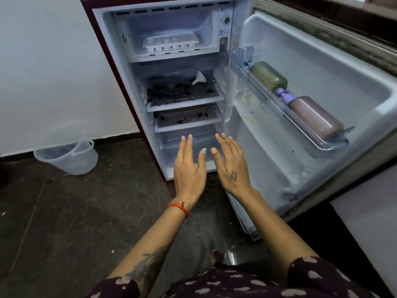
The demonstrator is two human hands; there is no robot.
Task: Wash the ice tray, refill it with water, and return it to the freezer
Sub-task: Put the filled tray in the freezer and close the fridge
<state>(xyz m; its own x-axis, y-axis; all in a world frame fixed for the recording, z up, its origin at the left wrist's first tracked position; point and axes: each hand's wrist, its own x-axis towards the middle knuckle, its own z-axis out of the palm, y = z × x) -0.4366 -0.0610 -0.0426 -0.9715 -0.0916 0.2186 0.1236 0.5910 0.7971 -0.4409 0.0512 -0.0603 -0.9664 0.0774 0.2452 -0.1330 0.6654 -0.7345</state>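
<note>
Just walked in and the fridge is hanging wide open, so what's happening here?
A person stands before the open fridge, left hand and right hand stretched out flat, holding nothing. The white ice tray sits in the freezer compartment at the top. Two bottles lie in the door rack. A clear bucket stands beside the fridge.

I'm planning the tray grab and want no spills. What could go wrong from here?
The ice tray sits deep in the freezer, so it may stick or snag when pulled. Both hands are low and empty. The bottles lie loose in the open door's rack and might roll if bumped.
</note>
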